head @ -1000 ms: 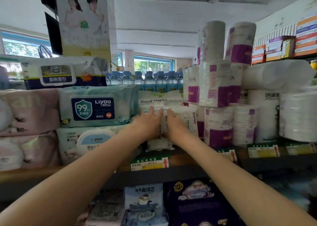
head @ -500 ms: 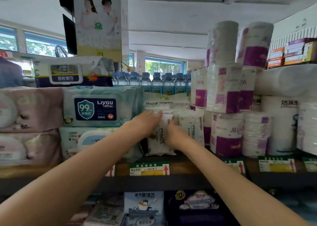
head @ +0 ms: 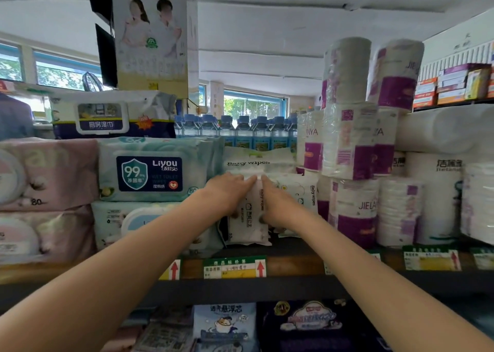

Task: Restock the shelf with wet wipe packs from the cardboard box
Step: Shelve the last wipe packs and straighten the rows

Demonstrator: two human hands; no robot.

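Both hands have eased back slightly, left hand (head: 230, 191) and right hand (head: 278, 204) with fingers curled round the upright wipes pack (head: 250, 218) at frame centre, standing on the shelf (head: 294, 264), so this pack looks nearly placed; the box is unseen.

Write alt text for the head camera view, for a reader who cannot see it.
Both hands, left hand and right hand, hold a small white baby wipes pack upright on a shop shelf. It stands between large Liyou wipe packs on the left and purple-wrapped paper rolls on the right. More baby wipes packs sit behind it.
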